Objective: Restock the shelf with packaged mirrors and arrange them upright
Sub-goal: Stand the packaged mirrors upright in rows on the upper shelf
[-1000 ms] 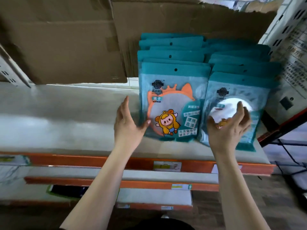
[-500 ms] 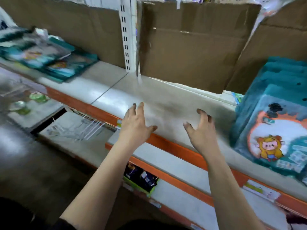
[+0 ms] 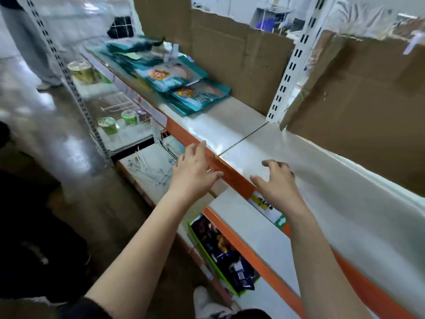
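Well off to the left of both hands, packaged mirrors [image 3: 170,77] lie flat in a loose teal pile on the white shelf [image 3: 230,125] (motion blur smears the far end of the pile, so their number cannot be told). Both bare forearms reach forward across the shelf's orange front rail [image 3: 232,178]. The left hand [image 3: 195,173], palm down, has its fingers straight and slightly spread with the thumb out. It hovers at the rail and holds nothing; whether it touches the rail cannot be told. The right hand [image 3: 278,185] is over the bare shelf surface, fingers spread and loosely bent downward, likewise empty. Brown cardboard [image 3: 368,111] backs the shelf beside a white slotted upright [image 3: 292,65]. Below, a green box [image 3: 220,252] of dark packets is partly hidden under the lower shelf.
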`<state>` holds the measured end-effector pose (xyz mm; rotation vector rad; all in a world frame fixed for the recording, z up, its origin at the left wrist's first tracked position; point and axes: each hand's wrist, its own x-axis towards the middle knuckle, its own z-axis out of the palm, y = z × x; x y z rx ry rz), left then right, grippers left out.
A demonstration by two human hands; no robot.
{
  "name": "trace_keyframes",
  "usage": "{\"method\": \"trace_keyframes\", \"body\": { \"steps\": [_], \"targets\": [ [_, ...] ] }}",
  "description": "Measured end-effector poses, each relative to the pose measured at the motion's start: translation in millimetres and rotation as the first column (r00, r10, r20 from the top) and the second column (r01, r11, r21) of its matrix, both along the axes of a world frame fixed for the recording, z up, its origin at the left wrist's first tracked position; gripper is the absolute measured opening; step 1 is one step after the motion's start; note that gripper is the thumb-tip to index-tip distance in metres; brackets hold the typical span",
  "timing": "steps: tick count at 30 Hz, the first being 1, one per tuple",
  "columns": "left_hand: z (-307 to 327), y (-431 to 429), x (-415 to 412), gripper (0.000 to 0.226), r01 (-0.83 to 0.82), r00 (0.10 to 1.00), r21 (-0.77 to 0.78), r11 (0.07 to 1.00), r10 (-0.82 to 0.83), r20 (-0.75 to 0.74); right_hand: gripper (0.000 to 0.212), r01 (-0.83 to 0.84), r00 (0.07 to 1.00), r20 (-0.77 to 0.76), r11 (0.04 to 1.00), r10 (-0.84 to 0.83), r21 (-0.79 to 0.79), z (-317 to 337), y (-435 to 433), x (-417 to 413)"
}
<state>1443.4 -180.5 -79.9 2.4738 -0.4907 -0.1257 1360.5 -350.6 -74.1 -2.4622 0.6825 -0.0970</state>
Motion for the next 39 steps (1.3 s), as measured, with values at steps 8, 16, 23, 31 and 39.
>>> {"method": "trace_keyframes", "body": {
  "steps": [8, 16, 23, 31, 39],
  "targets": [
    [-10.9, 43.0, 65.0, 0.087, -0.129, 0.991, -0.015, 0.992, 0.128, -0.024, 0.051, -0.140, 0.990, 0.020, 0.990, 0.140, -0.013, 1.9, 37.3, 99.4],
    [-3.1, 71.5, 169.4, 0.082, -0.257, 0.966, -0.016, 0.966, 0.257, -0.010, 0.053, -0.266, 0.962, 0.077, 0.962, 0.261, 0.060, 0.4, 60.3, 223.7],
    [-0.2, 84.4, 251.1, 0.083, -0.336, 0.941, -0.010, 0.942, 0.335, -0.035, 0.049, -0.299, 0.948, 0.148, 0.949, 0.282, 0.104, 7.1, 69.5, 322.4],
    [5.6, 86.5, 307.5, 0.076, -0.343, 0.939, -0.007, 0.939, 0.343, -0.026, 0.048, -0.283, 0.958, 0.094, 0.948, 0.272, 0.143, 3.3, 69.8, 379.4],
    [9.9, 88.6, 379.0, 0.071, -0.309, 0.951, 0.065, 0.949, 0.308, 0.025, 0.052, -0.261, 0.962, -0.036, 0.954, 0.270, 0.148, 7.7, 82.0, 427.5]
  ]
}}
